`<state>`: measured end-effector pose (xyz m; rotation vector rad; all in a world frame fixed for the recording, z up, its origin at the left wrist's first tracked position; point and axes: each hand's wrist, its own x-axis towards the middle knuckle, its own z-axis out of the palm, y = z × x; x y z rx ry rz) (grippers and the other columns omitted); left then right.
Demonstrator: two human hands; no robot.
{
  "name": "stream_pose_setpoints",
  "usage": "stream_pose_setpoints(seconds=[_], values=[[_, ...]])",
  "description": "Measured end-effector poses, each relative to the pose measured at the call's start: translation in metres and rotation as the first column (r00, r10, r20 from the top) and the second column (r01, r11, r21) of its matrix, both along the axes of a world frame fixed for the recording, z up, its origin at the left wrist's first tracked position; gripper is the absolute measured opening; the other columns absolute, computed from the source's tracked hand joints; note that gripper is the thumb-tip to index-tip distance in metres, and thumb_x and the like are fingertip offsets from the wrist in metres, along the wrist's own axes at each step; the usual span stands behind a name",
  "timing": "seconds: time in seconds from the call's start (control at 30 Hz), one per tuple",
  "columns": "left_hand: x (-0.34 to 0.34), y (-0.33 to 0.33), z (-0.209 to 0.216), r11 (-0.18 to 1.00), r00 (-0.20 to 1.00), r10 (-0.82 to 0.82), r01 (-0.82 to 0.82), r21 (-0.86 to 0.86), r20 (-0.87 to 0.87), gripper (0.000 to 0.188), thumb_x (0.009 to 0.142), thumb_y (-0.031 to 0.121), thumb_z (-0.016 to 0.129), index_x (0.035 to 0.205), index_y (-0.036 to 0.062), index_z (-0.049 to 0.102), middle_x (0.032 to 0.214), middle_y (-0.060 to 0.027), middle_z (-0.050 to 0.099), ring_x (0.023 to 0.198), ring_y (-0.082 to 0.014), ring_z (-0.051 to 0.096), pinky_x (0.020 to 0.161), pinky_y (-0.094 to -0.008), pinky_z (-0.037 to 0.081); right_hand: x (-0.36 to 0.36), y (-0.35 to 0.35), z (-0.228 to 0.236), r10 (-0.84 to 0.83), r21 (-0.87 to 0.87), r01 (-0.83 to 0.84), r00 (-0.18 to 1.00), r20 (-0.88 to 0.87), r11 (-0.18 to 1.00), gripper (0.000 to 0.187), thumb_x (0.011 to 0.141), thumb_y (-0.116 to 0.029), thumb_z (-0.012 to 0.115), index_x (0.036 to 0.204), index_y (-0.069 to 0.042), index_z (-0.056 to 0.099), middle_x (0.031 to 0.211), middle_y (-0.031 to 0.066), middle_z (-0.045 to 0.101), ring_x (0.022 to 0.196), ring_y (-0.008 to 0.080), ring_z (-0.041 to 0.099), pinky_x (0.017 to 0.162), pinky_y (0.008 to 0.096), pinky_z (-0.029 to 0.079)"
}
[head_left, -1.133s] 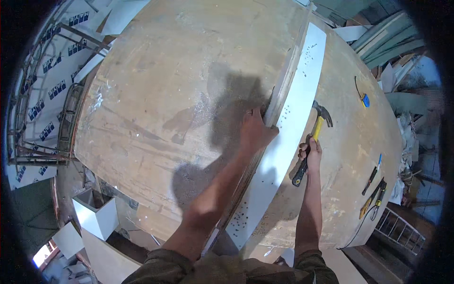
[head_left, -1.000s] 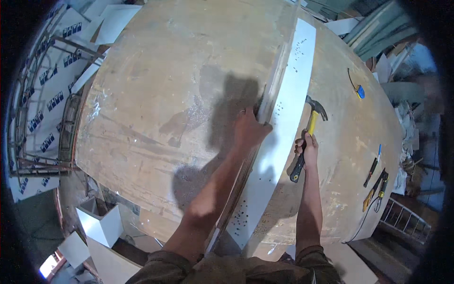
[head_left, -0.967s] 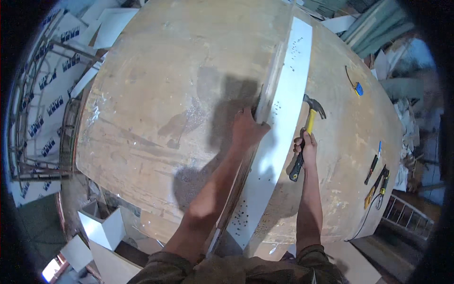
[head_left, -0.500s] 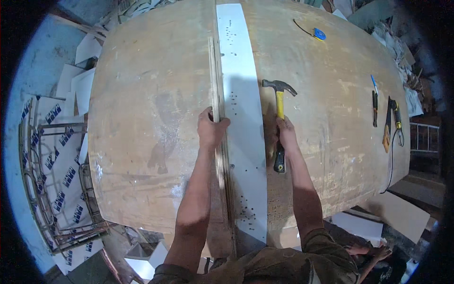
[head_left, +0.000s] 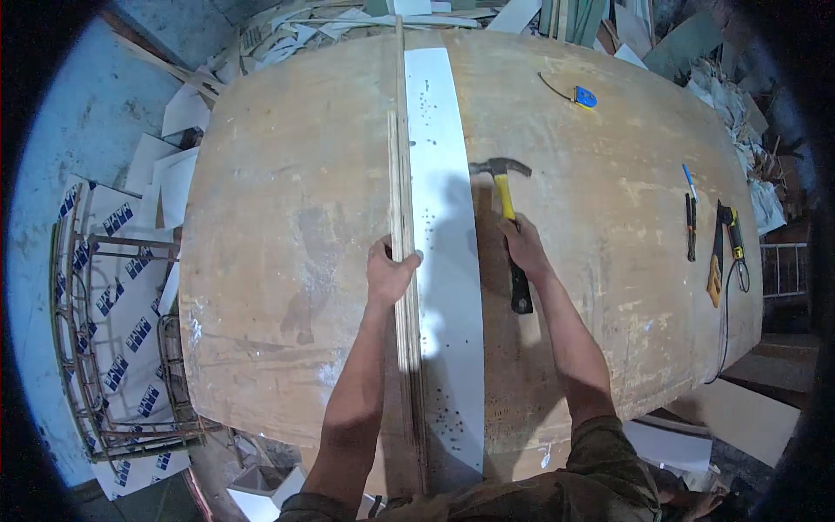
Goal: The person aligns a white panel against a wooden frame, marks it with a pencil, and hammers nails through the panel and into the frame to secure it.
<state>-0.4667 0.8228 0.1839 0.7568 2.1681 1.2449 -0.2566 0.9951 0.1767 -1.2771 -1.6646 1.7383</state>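
Observation:
A long, narrow white board [head_left: 445,304] lies lengthwise on the large wooden table, with clusters of small dark bits on its face. Along its left edge run thin plywood strips [head_left: 402,200], seen edge-on. My left hand [head_left: 390,274] grips these strips, fingers on the left side and thumb over toward the white board. To the right of the board, my right hand [head_left: 525,249] is closed around a claw hammer [head_left: 504,198] with a yellow and black handle. Its dark head is raised near the board's right edge, apart from my left hand.
The worn tabletop [head_left: 278,174] carries a blue tape measure [head_left: 584,97] at the far right. A blue pen [head_left: 688,179], a dark slim tool [head_left: 691,228], a wooden-handled saw [head_left: 715,278] and a yellow-black corded tool [head_left: 736,235] lie rightward. Metal frames [head_left: 113,348] stand left; scrap boards surround the table.
The hammer and my right hand have shifted left, bringing the head closer to the white board. My left hand keeps its grip on the strips. The whole scene sits lower in view.

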Motion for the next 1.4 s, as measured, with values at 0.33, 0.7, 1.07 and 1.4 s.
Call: stream_pose_setpoints(seconds=[0.33, 0.7, 1.07, 1.4], values=[[-0.008, 0.001, -0.004, 0.995, 0.998, -0.033, 0.038, -0.092, 0.056, 0.044, 0.066, 0.016, 0.073, 0.105, -0.0023, 0.063, 0.096, -0.0179, 0.066, 0.088, -0.0297, 0.064, 0.082, -0.0372, 0.051, -0.038, 0.003, 0.08, -0.063, 0.526, -0.01, 0.991, 0.122, 0.85, 0.028, 0.099, -0.019, 0.051, 0.122, -0.004, 0.048, 0.072, 0.0082, 0.056, 0.061, 0.0167, 0.059, 0.054, 0.0323, 0.048], [-0.011, 0.005, -0.022, 0.992, 0.987, -0.071, 0.084, -0.09, 0.146, 0.054, 0.063, 0.018, 0.076, 0.111, -0.0008, 0.059, 0.102, -0.0176, 0.062, 0.096, -0.0312, 0.061, 0.087, -0.0393, 0.049, 0.068, -0.051, 0.034, -0.433, -0.262, 0.396, 0.896, -0.1, 0.88, 0.027, 0.104, -0.035, 0.041, 0.102, -0.01, 0.051, 0.063, -0.0005, 0.049, 0.041, 0.0097, 0.043, 0.032, 0.0274, 0.035], [-0.007, -0.003, -0.017, 0.991, 0.995, -0.025, 0.012, -0.131, -0.097, 0.057, 0.066, 0.019, 0.074, 0.116, -0.0013, 0.057, 0.108, -0.0184, 0.06, 0.102, -0.0333, 0.058, 0.092, -0.0408, 0.046, 0.052, -0.08, 0.002, -0.032, -0.31, 0.049, 0.998, 0.061, 0.949, 0.023, 0.104, -0.032, 0.041, 0.097, -0.011, 0.048, 0.06, -0.0006, 0.044, 0.04, 0.01, 0.04, 0.036, 0.0264, 0.036], [-0.009, 0.0, -0.03, 1.0, 1.0, -0.015, 0.015, -0.006, 0.002, 0.052, 0.066, 0.017, 0.074, 0.112, -0.0034, 0.06, 0.105, -0.0217, 0.064, 0.097, -0.0332, 0.063, 0.088, -0.0392, 0.049, -0.01, 0.03, -0.009, -0.035, 0.401, -0.067, 0.97, 0.242, 0.913, 0.029, 0.096, -0.025, 0.051, 0.102, 0.003, 0.057, 0.076, 0.0165, 0.063, 0.066, 0.0293, 0.062, 0.062, 0.0379, 0.048]])
